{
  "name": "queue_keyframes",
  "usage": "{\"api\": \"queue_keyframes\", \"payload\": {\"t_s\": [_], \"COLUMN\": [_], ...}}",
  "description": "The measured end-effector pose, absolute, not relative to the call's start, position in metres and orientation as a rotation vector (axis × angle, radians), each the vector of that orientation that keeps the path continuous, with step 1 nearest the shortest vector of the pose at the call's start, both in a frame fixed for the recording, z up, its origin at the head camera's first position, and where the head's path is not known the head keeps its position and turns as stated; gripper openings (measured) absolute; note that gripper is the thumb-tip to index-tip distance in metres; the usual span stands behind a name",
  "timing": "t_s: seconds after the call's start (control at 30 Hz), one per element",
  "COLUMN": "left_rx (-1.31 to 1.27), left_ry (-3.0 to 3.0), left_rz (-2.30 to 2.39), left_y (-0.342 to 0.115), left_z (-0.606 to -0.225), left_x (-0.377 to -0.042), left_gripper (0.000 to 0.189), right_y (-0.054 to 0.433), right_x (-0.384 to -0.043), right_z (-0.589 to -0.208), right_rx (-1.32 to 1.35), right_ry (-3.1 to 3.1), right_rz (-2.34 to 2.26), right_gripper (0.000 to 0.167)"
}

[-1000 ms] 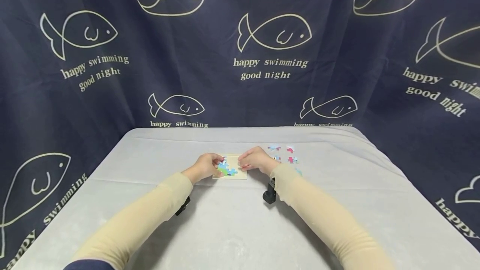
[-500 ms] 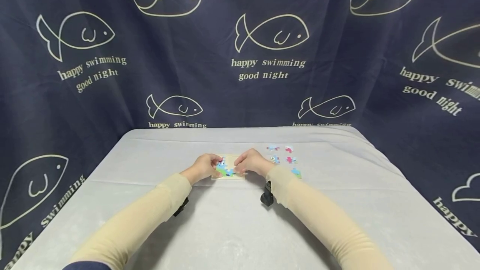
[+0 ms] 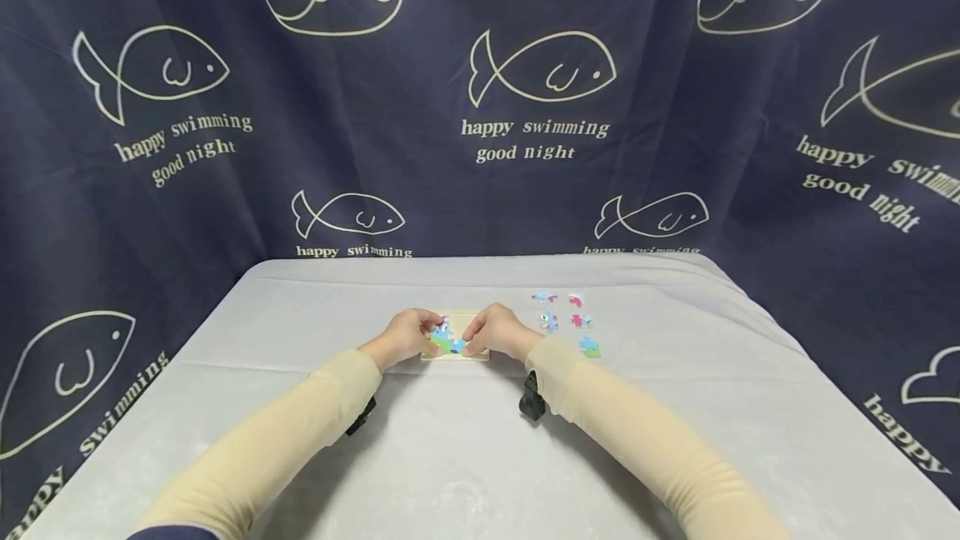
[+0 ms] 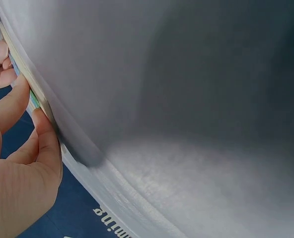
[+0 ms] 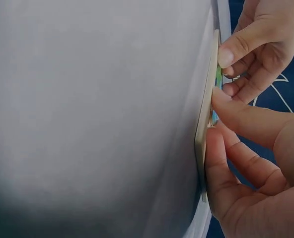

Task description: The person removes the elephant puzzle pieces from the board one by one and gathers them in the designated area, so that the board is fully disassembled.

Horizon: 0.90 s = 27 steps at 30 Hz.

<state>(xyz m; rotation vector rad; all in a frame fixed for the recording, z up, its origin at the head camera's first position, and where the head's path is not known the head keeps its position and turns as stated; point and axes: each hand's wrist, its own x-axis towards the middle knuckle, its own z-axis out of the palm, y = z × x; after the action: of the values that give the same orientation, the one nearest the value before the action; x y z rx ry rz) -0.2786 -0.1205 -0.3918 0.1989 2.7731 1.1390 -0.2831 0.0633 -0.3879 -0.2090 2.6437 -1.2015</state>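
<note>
A shallow wooden puzzle board (image 3: 463, 357) lies on the table, its left and front part filled with blue and green puzzle pieces (image 3: 442, 346). My left hand (image 3: 408, 333) holds the board's left side, thumb near the front edge and fingers curled over the pieces. From the right, my right hand (image 3: 497, 332) pinches a blue puzzle piece (image 3: 460, 346) low over the front of the board, its fingertips hiding part of it. Both wrist views show the board edge-on; my left hand (image 4: 25, 168) and right hand (image 5: 261, 168) have their fingertips against its face.
Several loose puzzle pieces lie right of the board, among them a blue one with an eye (image 3: 549, 322), a red-and-blue one (image 3: 582, 320) and a blue-green one (image 3: 589, 347). A grey cloth covers the table (image 3: 450, 457); a dark printed curtain (image 3: 435, 107) hangs behind.
My right hand has shifted left and slightly toward the board's front, bringing the puzzle piece against the filled part. The left hand stays at the board's left side.
</note>
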Motion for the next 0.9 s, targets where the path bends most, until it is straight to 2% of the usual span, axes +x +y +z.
{"api": "queue_keyframes", "payload": {"t_s": [0.7, 0.9], "left_rx": [0.193, 0.192], "left_ry": [2.777, 2.768], "left_rz": [1.148, 1.154], "left_y": [-0.1179, -0.1190], "left_z": [-0.3936, -0.3936], "left_x": [-0.2800, -0.2792], "left_gripper": [0.057, 0.057], "right_y": [0.0667, 0.0703], "right_x": [-0.2869, -0.2856], "right_z": [-0.3948, -0.3965], "right_rx": [-0.183, -0.143], "right_ry": [2.448, 2.378], "right_rz": [-1.454, -1.518], "right_gripper": [0.009, 0.012]}}
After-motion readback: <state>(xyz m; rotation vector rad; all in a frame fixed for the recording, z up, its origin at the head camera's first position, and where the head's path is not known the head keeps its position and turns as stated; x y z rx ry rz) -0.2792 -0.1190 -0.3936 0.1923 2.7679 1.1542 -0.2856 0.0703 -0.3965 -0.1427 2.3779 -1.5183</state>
